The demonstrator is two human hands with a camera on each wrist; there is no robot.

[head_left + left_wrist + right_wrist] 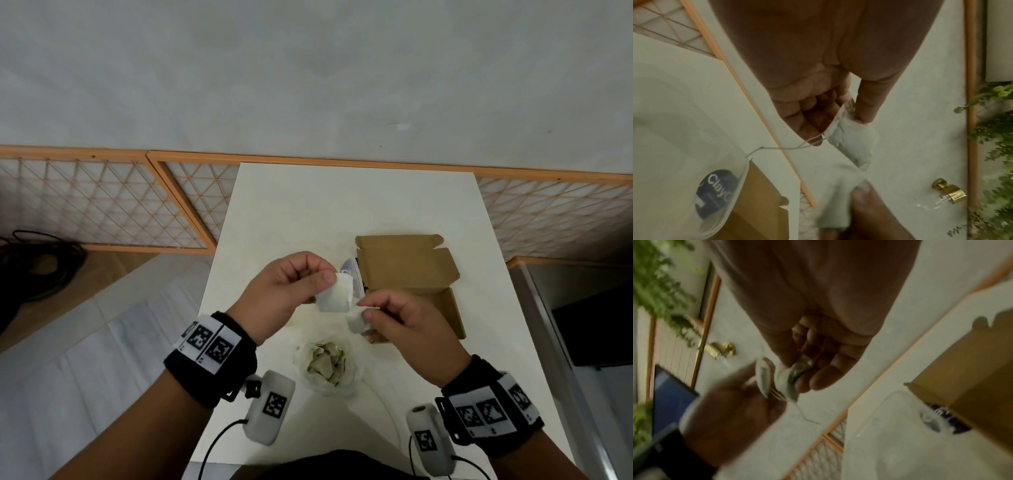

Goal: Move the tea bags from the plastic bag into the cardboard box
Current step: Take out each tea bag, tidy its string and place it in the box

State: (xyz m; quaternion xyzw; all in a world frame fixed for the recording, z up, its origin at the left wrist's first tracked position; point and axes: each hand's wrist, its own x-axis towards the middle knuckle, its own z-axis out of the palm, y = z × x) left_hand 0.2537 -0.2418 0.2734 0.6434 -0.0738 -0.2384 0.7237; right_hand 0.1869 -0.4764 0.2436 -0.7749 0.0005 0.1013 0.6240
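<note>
Both hands were up over the white table [281, 212]. Left hand [284, 291] pinched one white tea bag [334, 296] by its top edge, thumb against curled fingers; its string [785, 147] trailed loose. Right hand [407, 325] pinched a second tea bag [356, 322], fingers curled round it. Plastic bag [325, 365] with more tea bags sat open on the table, near edge, below the hands. Cardboard box [411, 274] lay open just behind the right hand.

Matt cardboard box [407, 265]; glossy plastic bag [325, 366]
</note>
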